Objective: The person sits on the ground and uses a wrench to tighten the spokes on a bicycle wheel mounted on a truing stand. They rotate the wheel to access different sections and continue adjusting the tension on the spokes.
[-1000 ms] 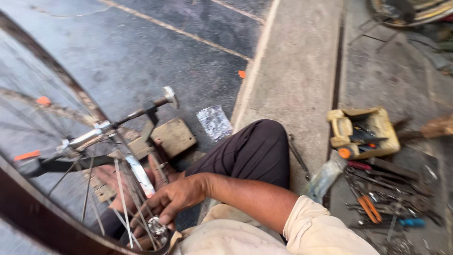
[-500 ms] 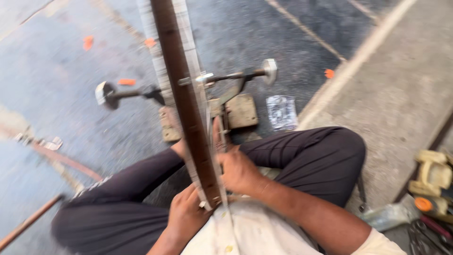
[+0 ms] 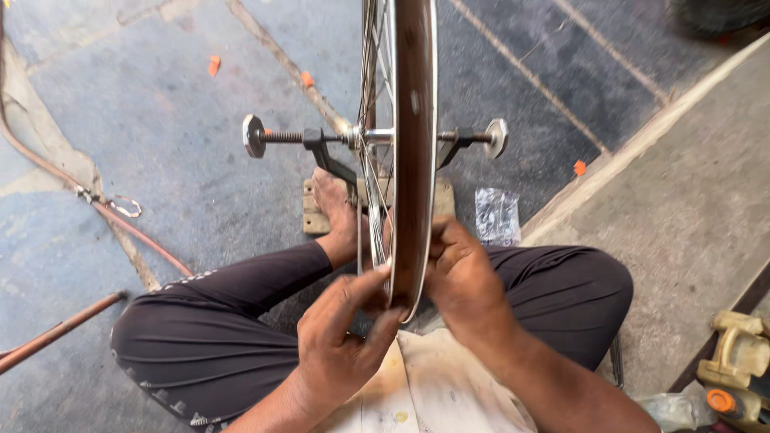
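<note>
Bicycle wheel stands upright and edge-on in centre frame, top cut off by the upper edge, bottom of the rim down between the person's knees. It rides on a threaded axle clamped in a dark truing stand, stand base on a wooden block under the bare foot. Open room: bare asphalt to the left and beyond the wheel; on the right a raised concrete kerb runs diagonally, near the right knee. Left hand comes up from below, palm toward the rim, thumb and fingertips pinched loosely at the spoke side of the rim's low edge, partly open, not wrapped. Right hand is curled against the opposite rim face, fingers bent and touching it; can't tell whether it pinches a spoke. Counts: one wheel, two large end nuts on the axle, two hands on the rim, four orange scraps on the ground, one clear plastic bag just beside the block, two rusty rods at left, one yellowish tool caddy at the lower right edge.
</note>
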